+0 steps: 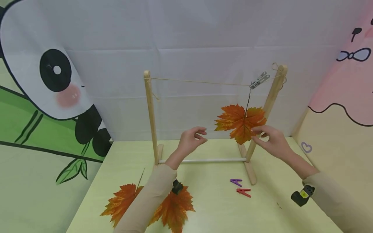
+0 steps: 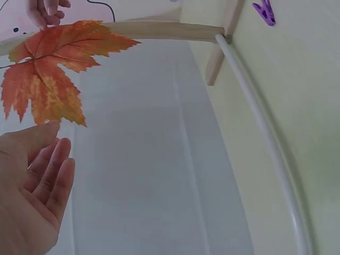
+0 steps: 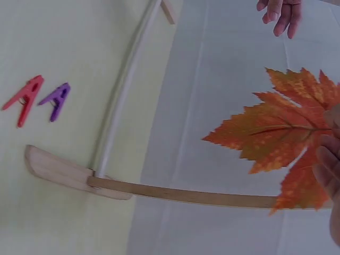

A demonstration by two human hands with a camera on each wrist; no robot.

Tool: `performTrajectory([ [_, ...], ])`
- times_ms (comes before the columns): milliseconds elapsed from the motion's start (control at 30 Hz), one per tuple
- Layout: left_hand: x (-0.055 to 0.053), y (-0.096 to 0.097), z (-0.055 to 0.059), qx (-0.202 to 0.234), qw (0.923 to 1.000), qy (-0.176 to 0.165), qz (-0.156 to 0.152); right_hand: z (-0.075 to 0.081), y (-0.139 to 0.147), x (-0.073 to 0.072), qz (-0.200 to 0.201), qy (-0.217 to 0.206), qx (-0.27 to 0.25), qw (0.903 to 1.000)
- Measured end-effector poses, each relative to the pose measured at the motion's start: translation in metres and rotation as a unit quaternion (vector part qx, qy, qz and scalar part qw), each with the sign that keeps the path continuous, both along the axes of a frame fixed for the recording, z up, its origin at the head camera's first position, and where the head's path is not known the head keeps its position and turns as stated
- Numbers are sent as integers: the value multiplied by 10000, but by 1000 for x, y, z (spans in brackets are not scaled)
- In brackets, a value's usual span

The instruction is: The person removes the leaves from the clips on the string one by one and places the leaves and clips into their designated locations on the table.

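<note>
An orange maple leaf point(image 1: 244, 124) hangs by its dark stem from a grey clothespin point(image 1: 259, 80) clipped on the string point(image 1: 201, 82). My right hand point(image 1: 272, 140) has thumb and forefinger at the leaf's right edge, pinching it. In the right wrist view its fingers point(image 3: 328, 159) overlap the leaf point(image 3: 281, 130). My left hand point(image 1: 190, 140) is held up to the left of the leaf, apart from it, with fingers loosely bent and nothing between them. In the left wrist view its thumb point(image 2: 40, 139) overlaps the leaf's lower tip.
The string runs between two wooden posts point(image 1: 151, 119) joined by a white rod point(image 1: 204, 160). A purple clothespin point(image 1: 236, 182) and a red clothespin point(image 1: 243, 192) lie near the right foot. Two more leaves point(image 1: 123, 200) lie at the front left, partly hidden by my left sleeve.
</note>
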State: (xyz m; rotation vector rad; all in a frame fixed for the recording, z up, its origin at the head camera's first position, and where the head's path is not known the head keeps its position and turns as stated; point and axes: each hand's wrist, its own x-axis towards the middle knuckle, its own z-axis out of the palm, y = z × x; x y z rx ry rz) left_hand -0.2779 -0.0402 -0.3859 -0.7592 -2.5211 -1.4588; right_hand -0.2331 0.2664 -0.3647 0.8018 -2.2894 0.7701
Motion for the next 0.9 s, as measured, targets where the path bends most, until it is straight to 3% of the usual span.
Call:
performTrajectory([
  [167,3,10,22,40,9999,54,-121,43,1,-5,306,591,139,9977],
  [467,5,21,53,-182,9992,317,-168,103,0,-7,244,856,117,9960],
  [733,5,34,74,-336,9979,521,-173,137,2,-13,259,1162,7,9929],
  [900,3,45,75,-208,9985,424,-262,151,4,-21,316,1548,-60,9874],
])
